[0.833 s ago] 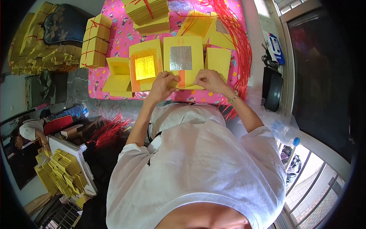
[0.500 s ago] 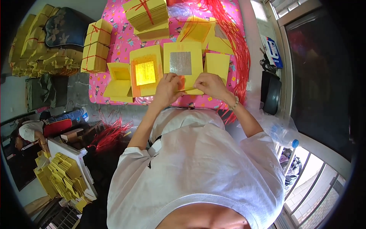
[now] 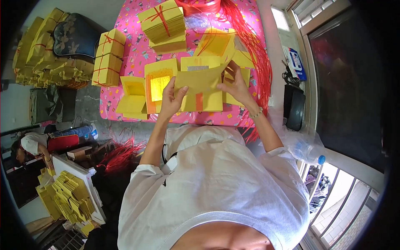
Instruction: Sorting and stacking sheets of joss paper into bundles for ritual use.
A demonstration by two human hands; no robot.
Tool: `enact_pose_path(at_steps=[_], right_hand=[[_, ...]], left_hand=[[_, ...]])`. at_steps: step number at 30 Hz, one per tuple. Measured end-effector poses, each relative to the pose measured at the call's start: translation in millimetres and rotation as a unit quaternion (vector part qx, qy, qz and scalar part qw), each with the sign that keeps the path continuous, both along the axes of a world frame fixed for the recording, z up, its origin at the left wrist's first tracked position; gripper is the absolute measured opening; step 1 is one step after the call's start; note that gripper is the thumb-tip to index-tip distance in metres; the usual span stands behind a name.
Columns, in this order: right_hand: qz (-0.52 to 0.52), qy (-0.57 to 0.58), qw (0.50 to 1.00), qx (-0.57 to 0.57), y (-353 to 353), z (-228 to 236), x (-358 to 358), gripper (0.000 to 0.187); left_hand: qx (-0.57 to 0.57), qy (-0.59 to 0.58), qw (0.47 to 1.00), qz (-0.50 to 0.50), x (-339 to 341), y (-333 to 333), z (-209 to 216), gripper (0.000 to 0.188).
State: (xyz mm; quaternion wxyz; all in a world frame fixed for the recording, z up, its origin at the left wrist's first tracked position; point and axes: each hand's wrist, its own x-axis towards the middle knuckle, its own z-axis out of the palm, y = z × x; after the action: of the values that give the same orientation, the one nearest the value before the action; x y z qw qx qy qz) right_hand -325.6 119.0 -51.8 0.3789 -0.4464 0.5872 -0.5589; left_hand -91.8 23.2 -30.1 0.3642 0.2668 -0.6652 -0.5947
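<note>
Between my two hands a sheet of yellow joss paper [image 3: 198,83] is raised over the table, its upper right corner bent up. My left hand [image 3: 170,99] pinches its left side, thumb on the near face. On the right side, my right hand [image 3: 236,85] grips it with the thumb in front and fingers behind. Beneath lies more yellow paper with a silver square [image 3: 197,68], partly covered by the raised sheet, and an orange strip [image 3: 199,102]. Left of it lies a yellow sheet with a shiny gold square [image 3: 160,88]. A folded yellow paper [image 3: 132,104] rests farther left.
Bundles tied with red string [image 3: 109,56] stand at the table's left, another bundle [image 3: 164,18] at the back. Red plastic strands [image 3: 260,66] hang along the right side of the pink patterned table cover [image 3: 135,46]. Another person [image 3: 35,143] is at lower left beside stacked yellow paper [image 3: 73,196].
The sheet of joss paper has come up off the stack in both my hands, covering part of the silver square. My right hand has moved up and right, my left hand slightly left.
</note>
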Motion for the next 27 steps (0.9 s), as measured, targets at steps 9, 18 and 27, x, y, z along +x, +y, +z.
enact_pose_path(at_steps=[9, 18, 27], right_hand=[[0.075, 0.044, 0.996, -0.029, -6.1, -2.3, 22.2, 0.103], [0.045, 0.172, 0.984, -0.023, 0.5, -0.8, 35.1, 0.085], [0.064, 0.11, 0.992, -0.023, 6.1, 0.7, 36.3, 0.05]], left_hand=[[0.067, -0.049, 0.995, -0.052, 14.1, -6.8, -68.8, 0.02], [-0.082, -0.094, 0.991, -0.039, 0.3, -7.4, -46.2, 0.04], [-0.036, -0.033, 0.998, -0.045, -31.8, -7.1, -39.1, 0.055]])
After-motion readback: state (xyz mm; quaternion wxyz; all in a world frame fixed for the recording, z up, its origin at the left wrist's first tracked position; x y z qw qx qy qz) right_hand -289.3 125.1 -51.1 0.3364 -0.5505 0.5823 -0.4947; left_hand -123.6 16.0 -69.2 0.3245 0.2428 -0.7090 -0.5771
